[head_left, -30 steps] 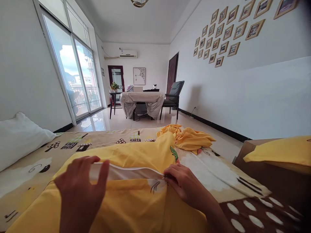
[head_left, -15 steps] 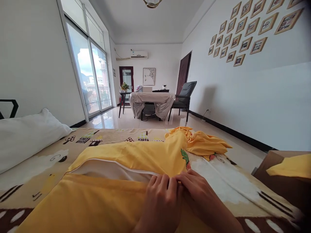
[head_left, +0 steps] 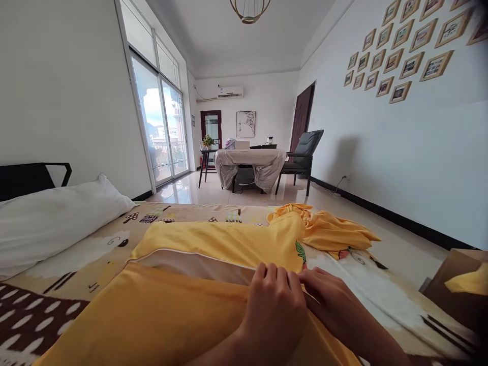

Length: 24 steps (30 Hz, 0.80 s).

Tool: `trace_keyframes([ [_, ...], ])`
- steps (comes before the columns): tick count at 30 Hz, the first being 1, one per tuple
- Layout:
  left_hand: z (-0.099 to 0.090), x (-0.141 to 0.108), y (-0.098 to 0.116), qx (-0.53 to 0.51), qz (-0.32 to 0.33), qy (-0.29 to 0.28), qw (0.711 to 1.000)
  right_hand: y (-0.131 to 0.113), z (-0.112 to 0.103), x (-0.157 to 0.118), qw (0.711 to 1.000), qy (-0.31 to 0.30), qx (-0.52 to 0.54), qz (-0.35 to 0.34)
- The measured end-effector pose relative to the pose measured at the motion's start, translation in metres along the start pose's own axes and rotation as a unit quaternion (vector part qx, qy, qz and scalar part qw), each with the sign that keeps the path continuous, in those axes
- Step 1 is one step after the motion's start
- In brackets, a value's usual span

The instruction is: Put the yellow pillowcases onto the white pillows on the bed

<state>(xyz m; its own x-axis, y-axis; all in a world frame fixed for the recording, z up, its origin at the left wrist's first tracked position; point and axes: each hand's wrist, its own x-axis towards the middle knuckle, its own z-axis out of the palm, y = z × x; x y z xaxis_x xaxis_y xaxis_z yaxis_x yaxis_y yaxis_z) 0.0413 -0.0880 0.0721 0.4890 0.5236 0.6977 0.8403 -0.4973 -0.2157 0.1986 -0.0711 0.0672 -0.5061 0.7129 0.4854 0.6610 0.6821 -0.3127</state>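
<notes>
Across the near bedspread (head_left: 392,305) I've got the yellow cover (head_left: 171,300), likely light and limp, best pinched along its white-edged opening (head_left: 198,261), left hand (head_left: 277,305) and right hand (head_left: 337,305) closely curled at its right end, their grip hidden from me.

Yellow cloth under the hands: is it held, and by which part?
The left hand and right hand seem to pinch the yellow cloth at the right end of its opening; the fingertips are hidden.
</notes>
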Motion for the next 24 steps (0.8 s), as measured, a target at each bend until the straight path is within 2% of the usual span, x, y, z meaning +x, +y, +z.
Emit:
trace_keyframes([
  [5,-0.001,-0.009,-0.001,-0.015,-0.03,-0.042,0.999,-0.002,-0.002,0.0,1.0,-0.002,0.005,-0.006],
  [10,-0.006,-0.008,-0.006,-0.088,-0.145,-0.16,0.972,-0.004,-0.002,0.002,1.0,-0.018,0.013,-0.013],
  [14,-0.012,-0.006,-0.009,-0.08,-0.095,-0.166,0.978,-0.003,-0.002,0.004,0.999,-0.031,0.043,-0.005],
  [16,-0.015,-0.006,-0.009,-0.094,-0.09,-0.172,0.976,-0.002,-0.002,0.003,0.998,-0.036,0.054,-0.003],
  [21,-0.03,-0.004,-0.006,-0.202,-0.192,-0.224,0.934,-0.003,-0.004,-0.001,0.996,-0.035,0.083,-0.014],
  [24,-0.041,0.002,-0.008,-0.208,-0.189,-0.25,0.927,-0.007,-0.007,-0.002,0.996,-0.03,0.087,-0.02],
])
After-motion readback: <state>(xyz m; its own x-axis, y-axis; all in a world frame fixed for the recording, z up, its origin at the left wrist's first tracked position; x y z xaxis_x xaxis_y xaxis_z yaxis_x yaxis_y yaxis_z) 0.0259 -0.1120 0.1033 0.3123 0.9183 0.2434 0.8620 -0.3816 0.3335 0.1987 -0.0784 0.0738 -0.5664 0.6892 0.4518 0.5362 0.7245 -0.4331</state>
